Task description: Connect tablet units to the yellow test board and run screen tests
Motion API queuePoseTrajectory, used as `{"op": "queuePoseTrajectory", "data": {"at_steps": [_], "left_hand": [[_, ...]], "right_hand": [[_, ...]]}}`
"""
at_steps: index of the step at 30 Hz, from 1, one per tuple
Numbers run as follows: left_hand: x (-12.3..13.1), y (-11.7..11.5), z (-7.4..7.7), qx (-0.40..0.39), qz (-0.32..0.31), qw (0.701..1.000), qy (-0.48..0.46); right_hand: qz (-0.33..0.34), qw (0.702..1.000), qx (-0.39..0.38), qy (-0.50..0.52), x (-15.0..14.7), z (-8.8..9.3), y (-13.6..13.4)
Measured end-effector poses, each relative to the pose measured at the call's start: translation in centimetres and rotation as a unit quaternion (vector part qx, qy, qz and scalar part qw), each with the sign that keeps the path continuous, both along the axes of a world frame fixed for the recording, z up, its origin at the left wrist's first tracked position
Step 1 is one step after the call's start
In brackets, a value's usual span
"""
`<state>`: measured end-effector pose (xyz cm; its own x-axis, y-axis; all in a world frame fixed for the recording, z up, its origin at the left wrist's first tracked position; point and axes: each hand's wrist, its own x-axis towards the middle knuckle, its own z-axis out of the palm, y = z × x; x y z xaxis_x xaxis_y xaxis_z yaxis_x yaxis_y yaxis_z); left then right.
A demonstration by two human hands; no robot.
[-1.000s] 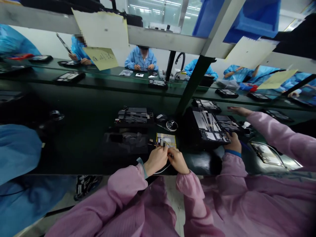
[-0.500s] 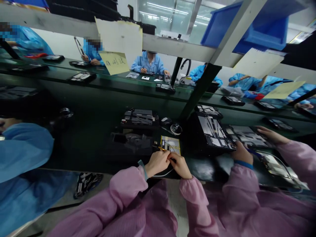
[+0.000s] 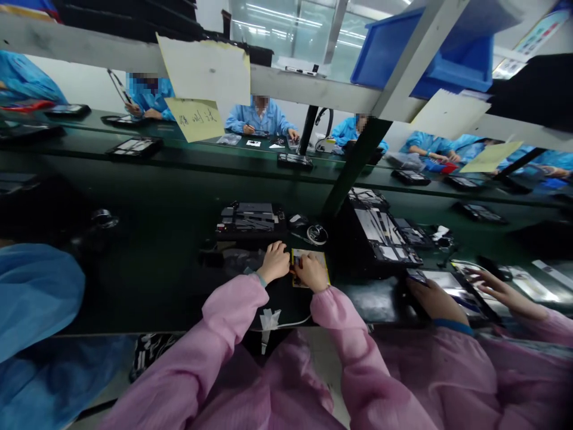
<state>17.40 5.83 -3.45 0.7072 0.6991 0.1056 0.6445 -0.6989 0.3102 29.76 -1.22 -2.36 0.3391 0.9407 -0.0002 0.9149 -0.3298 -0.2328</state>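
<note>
My left hand [image 3: 274, 263] is at the right end of a black tray [image 3: 215, 272], fingers curled down over something hidden beneath them. Clear plastic film [image 3: 242, 258] appears to lie on the tray. Just right of it, my right hand [image 3: 313, 273] is closed over a yellow-edged flat panel [image 3: 320, 257]. A small orange bit shows by its fingertips; what they pinch is too small to make out. A wristband with a white cable [image 3: 293, 325] runs near the table edge, with a white tape-like piece [image 3: 270, 321] on it.
Behind my hands stand a black tray of flat device parts [image 3: 250, 216], a computer mouse [image 3: 298, 221] and a round metal dish [image 3: 317, 234]. A tall stack of trays [image 3: 380, 236] is to the right. A co-worker's hands [image 3: 432, 298] work beyond it. A shelf post [image 3: 358, 161] slants down.
My hands have moved apart from a joined pinch: the left went up and left to the tray, the right onto the yellow-edged panel. The co-worker's hands at right moved down.
</note>
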Motion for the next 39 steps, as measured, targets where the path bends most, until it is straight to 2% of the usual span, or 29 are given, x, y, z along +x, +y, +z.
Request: {"op": "queuePoseTrajectory", "data": {"at_steps": [3,10,14,16,18,20,21,23,24,26,29,32,35,37,39], "left_hand": [[-0.2,0.1,-0.9,0.002,-0.006,1.0,0.003],[-0.4,0.5,-1.2,-0.009,-0.01,1.0,-0.006],[0.1,0.2,-0.4,-0.011,-0.007,1.0,-0.021],[-0.9,-0.2,0.4,-0.006,0.01,0.999,-0.038],[-3.7,-0.3,1.0,0.009,0.043,0.996,-0.072],[-8.3,-0.2,0.9,0.037,0.103,0.986,-0.126],[-11.1,-0.1,0.6,0.05,0.151,0.977,-0.142],[-16.5,0.1,-0.3,0.059,0.301,0.944,-0.118],[-18.7,0.1,-0.7,0.031,0.356,0.928,-0.104],[-21.7,0.0,-1.4,-0.059,0.377,0.918,-0.106],[-22.7,-0.7,-1.3,-0.116,0.358,0.909,-0.178],[-22.4,-2.0,0.3,-0.119,0.386,0.868,-0.291],[-22.6,-3.2,2.5,-0.137,0.346,0.832,-0.413],[-23.0,-3.7,3.6,-0.132,0.284,0.828,-0.465],[-23.2,-3.7,3.7,-0.137,0.238,0.838,-0.471]], "right_hand": [[-0.015,0.999,-0.012,-0.046,-1.3,-0.4,-0.3],[-0.037,0.994,-0.013,-0.102,-2.9,-0.6,-0.2],[-0.037,0.995,0.01,-0.087,-3.0,-0.1,-0.1],[-0.02,0.997,0.02,-0.065,-2.5,0.6,-0.5],[0.013,0.998,0.035,-0.041,-2.0,1.5,-0.9],[0.06,0.997,0.054,0.004,-2.0,2.2,-1.1],[0.081,0.994,0.06,0.03,-2.2,2.3,-1.0],[0.109,0.989,0.063,0.072,-3.1,2.1,-0.4],[0.114,0.988,0.062,0.086,-3.7,1.8,0.0],[0.11,0.986,0.062,0.104,-4.8,1.2,0.9],[0.089,0.985,0.066,0.131,-5.7,0.7,1.9],[0.077,0.982,0.082,0.154,-5.0,1.7,1.5],[0.094,0.961,0.185,0.183,-3.8,3.7,-0.4],[0.127,0.935,0.272,0.189,-3.2,4.7,-1.9],[0.159,0.915,0.334,0.162,-3.0,4.5,-3.2]]}}
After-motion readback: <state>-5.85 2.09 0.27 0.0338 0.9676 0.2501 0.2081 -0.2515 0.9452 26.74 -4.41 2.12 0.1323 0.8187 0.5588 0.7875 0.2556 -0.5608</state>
